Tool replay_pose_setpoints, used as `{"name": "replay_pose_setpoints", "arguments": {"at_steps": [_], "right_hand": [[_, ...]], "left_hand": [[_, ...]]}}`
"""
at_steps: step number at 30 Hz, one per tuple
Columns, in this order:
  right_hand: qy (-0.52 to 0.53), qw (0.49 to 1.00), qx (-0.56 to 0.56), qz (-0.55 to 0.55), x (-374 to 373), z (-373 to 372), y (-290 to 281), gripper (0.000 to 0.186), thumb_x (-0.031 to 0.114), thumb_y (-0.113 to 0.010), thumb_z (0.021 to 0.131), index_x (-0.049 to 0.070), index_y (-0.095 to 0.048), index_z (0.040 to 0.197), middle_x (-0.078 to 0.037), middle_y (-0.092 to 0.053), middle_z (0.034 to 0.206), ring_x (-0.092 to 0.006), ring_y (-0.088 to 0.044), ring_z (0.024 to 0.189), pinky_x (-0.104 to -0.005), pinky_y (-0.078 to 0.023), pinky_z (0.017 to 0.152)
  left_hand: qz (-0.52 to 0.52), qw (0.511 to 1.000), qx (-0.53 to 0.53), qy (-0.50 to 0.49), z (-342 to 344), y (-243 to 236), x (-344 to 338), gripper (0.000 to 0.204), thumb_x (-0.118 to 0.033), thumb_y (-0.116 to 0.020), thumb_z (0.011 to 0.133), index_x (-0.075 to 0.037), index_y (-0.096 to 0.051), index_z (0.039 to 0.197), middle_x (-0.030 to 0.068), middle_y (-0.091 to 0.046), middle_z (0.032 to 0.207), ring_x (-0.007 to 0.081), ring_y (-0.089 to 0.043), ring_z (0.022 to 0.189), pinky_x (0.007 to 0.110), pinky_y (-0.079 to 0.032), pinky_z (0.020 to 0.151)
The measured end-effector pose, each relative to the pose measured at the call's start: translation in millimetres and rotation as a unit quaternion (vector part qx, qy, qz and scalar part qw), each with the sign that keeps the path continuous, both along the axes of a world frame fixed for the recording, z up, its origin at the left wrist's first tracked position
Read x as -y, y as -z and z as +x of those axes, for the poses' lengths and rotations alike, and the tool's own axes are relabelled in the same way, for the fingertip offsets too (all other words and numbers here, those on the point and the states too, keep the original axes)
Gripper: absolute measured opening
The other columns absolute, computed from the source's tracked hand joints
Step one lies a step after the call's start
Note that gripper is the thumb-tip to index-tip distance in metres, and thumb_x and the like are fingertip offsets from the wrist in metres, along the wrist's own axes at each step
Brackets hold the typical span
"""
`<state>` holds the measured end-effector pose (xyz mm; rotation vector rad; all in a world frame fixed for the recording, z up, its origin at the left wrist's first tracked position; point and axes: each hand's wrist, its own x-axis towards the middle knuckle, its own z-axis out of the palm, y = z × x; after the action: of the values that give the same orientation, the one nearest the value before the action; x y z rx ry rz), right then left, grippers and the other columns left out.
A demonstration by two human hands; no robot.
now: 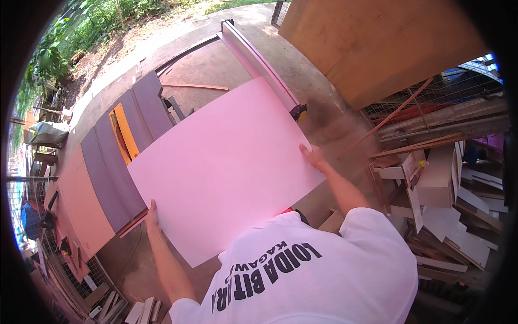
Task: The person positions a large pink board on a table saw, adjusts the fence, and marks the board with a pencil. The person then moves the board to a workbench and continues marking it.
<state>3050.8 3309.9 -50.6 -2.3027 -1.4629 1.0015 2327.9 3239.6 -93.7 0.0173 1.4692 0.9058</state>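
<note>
A large pale pinkish-white sheet (pixel 221 167) spans the middle, held by its sides in both my hands. My left hand (pixel 152 215) grips its left edge low down; my right hand (pixel 314 156) grips the right edge higher up. The sheet's far part overlaps a table saw with a grey top (pixel 100 162) and yellow insert (pixel 123 128). A long fence (pixel 249 56) runs beyond the sheet's far right edge; whether the sheet touches it I cannot tell.
A big plywood panel (pixel 367 43) leans at the upper right by wire fencing (pixel 394 121). Offcuts and box pieces (pixel 437 189) pile up on the right. A light wooden extension top (pixel 81 202) adjoins the saw at left. More scraps (pixel 145 312) lie at lower left on the concrete floor (pixel 121 256).
</note>
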Motion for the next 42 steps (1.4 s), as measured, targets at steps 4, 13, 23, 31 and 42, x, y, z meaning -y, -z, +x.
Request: {"name": "replay_pose_setpoints", "arguments": {"at_steps": [4, 13, 23, 31, 42], "right_hand": [[0.022, 0.999, -0.016, -0.026, -9.9, -6.9, -4.6, 0.072, 0.065, -0.055, 0.096, 0.002, -0.065, 0.130, -0.022, -0.071, 0.120, -0.0360, -0.067, 0.113, -0.0421, -0.049, 0.098], [0.028, 0.998, -0.051, -0.016, -11.7, -4.1, -1.7, 0.071, 0.064, -0.057, 0.094, 0.000, -0.068, 0.124, -0.024, -0.070, 0.121, -0.0390, -0.064, 0.118, -0.0438, -0.048, 0.101], [0.045, 0.999, -0.027, -0.013, 1.1, -9.9, -0.4, 0.074, 0.062, -0.057, 0.096, -0.003, -0.063, 0.129, -0.020, -0.069, 0.123, -0.0307, -0.065, 0.115, -0.0397, -0.049, 0.097], [0.013, 0.998, -0.028, -0.046, -2.2, -9.1, -3.7, 0.077, 0.062, -0.055, 0.097, -0.005, -0.059, 0.134, -0.023, -0.065, 0.129, -0.0351, -0.060, 0.123, -0.0415, -0.045, 0.103], [-0.029, 0.999, 0.018, -0.032, -7.0, 2.0, 16.4, 0.077, 0.065, -0.051, 0.099, -0.002, -0.060, 0.134, -0.018, -0.068, 0.125, -0.0296, -0.063, 0.118, -0.0397, -0.047, 0.100]], "left_hand": [[-0.015, 0.994, -0.104, -0.020, 5.5, 1.4, -0.1, 0.081, -0.052, -0.081, 0.084, 0.013, -0.060, 0.126, 0.0193, -0.064, 0.131, 0.0274, -0.062, 0.119, 0.041, -0.048, 0.104], [-0.021, 0.961, -0.274, -0.024, 18.5, -4.1, -9.8, 0.097, -0.058, -0.086, 0.075, 0.019, -0.057, 0.125, 0.0238, -0.061, 0.131, 0.0279, -0.061, 0.116, 0.042, -0.049, 0.103], [-0.121, 0.943, -0.308, -0.031, 31.0, -35.0, -15.0, 0.156, -0.065, -0.088, 0.066, 0.025, 0.010, 0.147, 0.0391, -0.031, 0.154, 0.0398, -0.044, 0.141, 0.044, -0.037, 0.116], [-0.125, 0.930, -0.339, -0.069, 35.4, -34.3, -5.1, 0.155, -0.064, -0.088, 0.066, 0.024, 0.010, 0.147, 0.0393, -0.036, 0.152, 0.0387, -0.044, 0.142, 0.039, -0.037, 0.116], [-0.011, 0.929, -0.369, 0.041, 15.8, -8.4, 39.5, 0.106, -0.052, -0.075, 0.087, 0.013, -0.024, 0.153, 0.0293, -0.051, 0.145, 0.0332, -0.055, 0.131, 0.038, -0.044, 0.109]]}}
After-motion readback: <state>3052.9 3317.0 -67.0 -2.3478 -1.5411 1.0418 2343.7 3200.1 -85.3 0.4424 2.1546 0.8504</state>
